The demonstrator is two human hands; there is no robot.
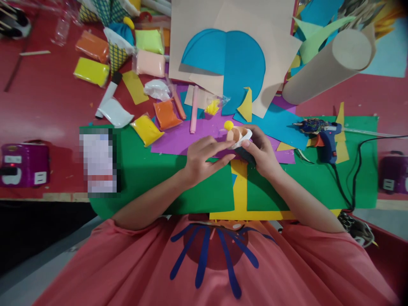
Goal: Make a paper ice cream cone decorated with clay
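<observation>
My right hand (pixel 263 148) is closed around a small clay craft piece (pixel 245 135). It has a white rim, peach-brown parts inside, a dark lower part and a yellow ball (pixel 228 125) at its far left. Beside it, my left hand (pixel 204 159) has its index finger stretched to the piece's left side, with the thumb apart below. Whether that fingertip presses on the clay is hard to see. Beneath both hands lie a purple sheet (pixel 178 142) and a green sheet (pixel 197 197), with a yellow strip (pixel 240 187) between green parts.
A blue glue gun (pixel 328 144) with a cord lies right. Left are a phone (pixel 98 161), a marker (pixel 110 93), several clay packets (pixel 148 129) and a checkered cone (pixel 117 55). Blue cut paper (pixel 244 63) lies ahead; a paper roll (pixel 321 72) stands right. Purple boxes (pixel 25 163) flank the table.
</observation>
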